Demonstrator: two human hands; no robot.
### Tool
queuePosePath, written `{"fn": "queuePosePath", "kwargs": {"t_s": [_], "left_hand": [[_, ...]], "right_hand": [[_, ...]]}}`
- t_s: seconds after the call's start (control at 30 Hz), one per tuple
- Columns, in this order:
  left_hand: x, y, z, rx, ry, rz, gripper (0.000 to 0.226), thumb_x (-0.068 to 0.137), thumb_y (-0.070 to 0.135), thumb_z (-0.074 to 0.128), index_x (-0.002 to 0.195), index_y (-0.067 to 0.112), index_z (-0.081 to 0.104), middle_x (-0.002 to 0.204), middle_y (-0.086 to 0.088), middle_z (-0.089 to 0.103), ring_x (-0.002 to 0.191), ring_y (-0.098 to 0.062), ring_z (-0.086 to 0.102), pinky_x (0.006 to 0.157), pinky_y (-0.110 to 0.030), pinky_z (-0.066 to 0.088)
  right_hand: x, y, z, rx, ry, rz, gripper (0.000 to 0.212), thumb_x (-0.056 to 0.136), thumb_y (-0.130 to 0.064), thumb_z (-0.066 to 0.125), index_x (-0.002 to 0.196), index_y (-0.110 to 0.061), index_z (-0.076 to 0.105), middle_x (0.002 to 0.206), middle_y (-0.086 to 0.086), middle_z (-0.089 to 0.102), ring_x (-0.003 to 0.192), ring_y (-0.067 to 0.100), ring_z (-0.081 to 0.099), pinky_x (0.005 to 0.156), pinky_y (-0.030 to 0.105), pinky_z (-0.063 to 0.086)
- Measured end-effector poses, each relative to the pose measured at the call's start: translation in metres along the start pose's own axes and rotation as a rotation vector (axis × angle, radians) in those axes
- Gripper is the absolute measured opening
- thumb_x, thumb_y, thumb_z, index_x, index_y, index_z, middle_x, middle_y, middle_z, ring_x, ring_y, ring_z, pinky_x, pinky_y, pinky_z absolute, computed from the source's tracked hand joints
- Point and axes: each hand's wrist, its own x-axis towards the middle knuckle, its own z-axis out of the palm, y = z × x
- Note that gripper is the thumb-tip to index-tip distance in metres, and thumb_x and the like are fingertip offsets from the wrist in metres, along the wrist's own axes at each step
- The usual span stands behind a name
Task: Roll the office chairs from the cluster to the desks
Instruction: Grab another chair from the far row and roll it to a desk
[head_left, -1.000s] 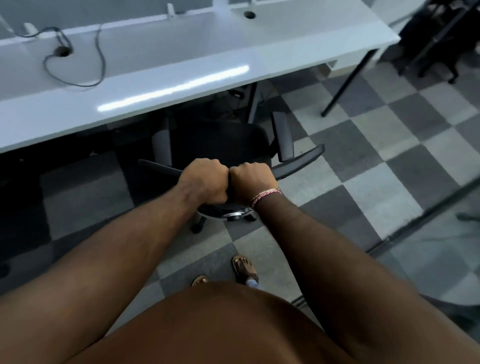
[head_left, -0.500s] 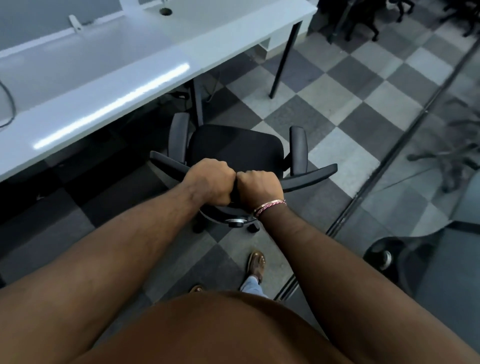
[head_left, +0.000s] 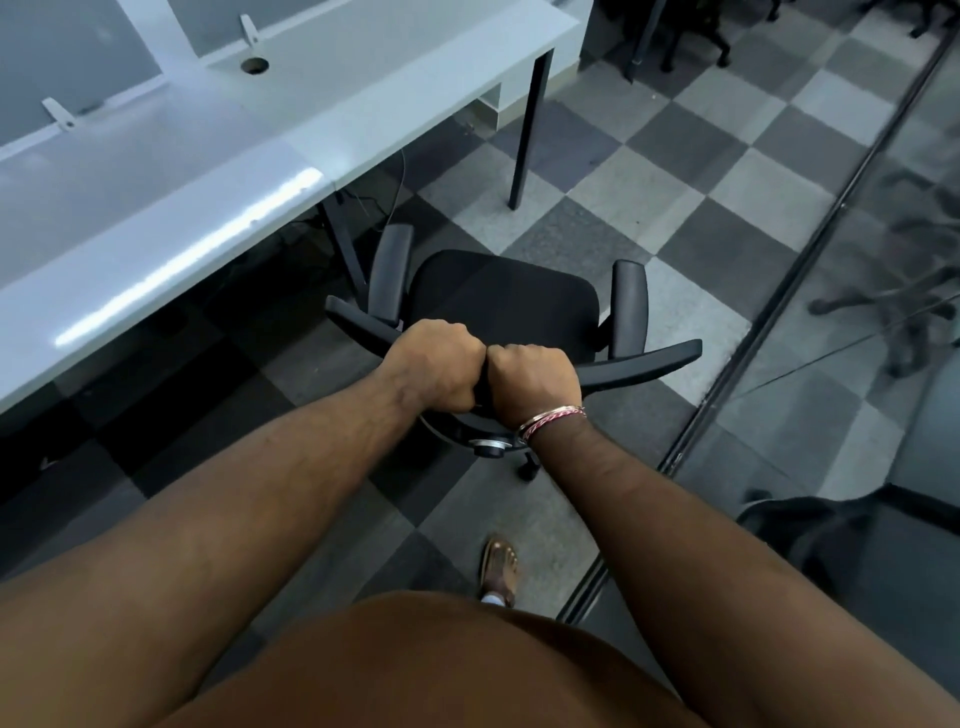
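Both fists, left hand (head_left: 435, 364) and right hand (head_left: 535, 382), are clamping the chair (head_left: 506, 306) backrest top; chair is sitting off the surface (head_left: 208, 208) front edge; next: pushing seat under.

Checkered floor (head_left: 597, 171) carries the office chair (head_left: 506, 306) beside the white desk (head_left: 171, 218).

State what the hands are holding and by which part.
Both the left hand and the right hand grip the black office chair by the top edge of its backrest, fists side by side at the middle.
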Motion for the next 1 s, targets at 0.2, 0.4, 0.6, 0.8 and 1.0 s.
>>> {"fn": "queuePosePath", "kwargs": {"t_s": [0.2,0.4,0.6,0.8,1.0], "left_hand": [[0.067,0.003,-0.018,-0.026,-0.022,-0.058,0.021,0.082,0.043,0.060,0.069,0.027,0.052,0.063,0.010,0.052,0.057,-0.017,0.053,0.056,-0.031,0.046],[0.132,-0.008,-0.033,-0.066,-0.031,-0.106,0.020,0.083,0.043,0.059,0.072,0.027,0.056,0.063,0.009,0.055,0.058,-0.016,0.057,0.058,-0.032,0.052],[0.204,-0.047,-0.049,-0.065,-0.022,-0.154,0.021,0.085,0.044,0.057,0.074,0.027,0.060,0.066,0.008,0.061,0.059,-0.016,0.060,0.059,-0.033,0.054],[0.275,-0.090,-0.066,-0.089,-0.039,-0.236,0.017,0.086,0.037,0.058,0.073,0.026,0.058,0.063,0.008,0.058,0.054,-0.014,0.055,0.060,-0.033,0.056],[0.335,-0.124,-0.074,-0.096,-0.067,-0.320,0.018,0.086,0.039,0.060,0.075,0.026,0.059,0.063,0.007,0.057,0.053,-0.014,0.055,0.061,-0.036,0.059]], "right_hand": [[0.046,0.061,0.007,-0.013,0.032,-0.040,0.014,0.084,-0.026,0.062,0.071,-0.020,0.058,0.066,-0.001,0.064,0.059,0.026,0.064,0.048,0.029,0.035],[0.101,0.113,0.007,-0.029,0.057,-0.081,0.015,0.082,-0.025,0.063,0.069,-0.019,0.058,0.063,0.000,0.063,0.055,0.026,0.063,0.046,0.028,0.032],[0.181,0.154,0.001,-0.058,0.043,-0.147,0.014,0.089,-0.026,0.054,0.079,-0.019,0.061,0.074,0.000,0.066,0.065,0.026,0.065,0.051,0.031,0.036],[0.270,0.191,-0.005,-0.070,0.031,-0.198,0.014,0.087,-0.031,0.057,0.078,-0.021,0.061,0.074,-0.002,0.067,0.066,0.025,0.066,0.051,0.030,0.033],[0.343,0.225,-0.003,-0.076,0.064,-0.280,0.017,0.082,-0.038,0.062,0.074,-0.023,0.062,0.066,-0.005,0.063,0.057,0.021,0.062,0.047,0.026,0.034]]}}
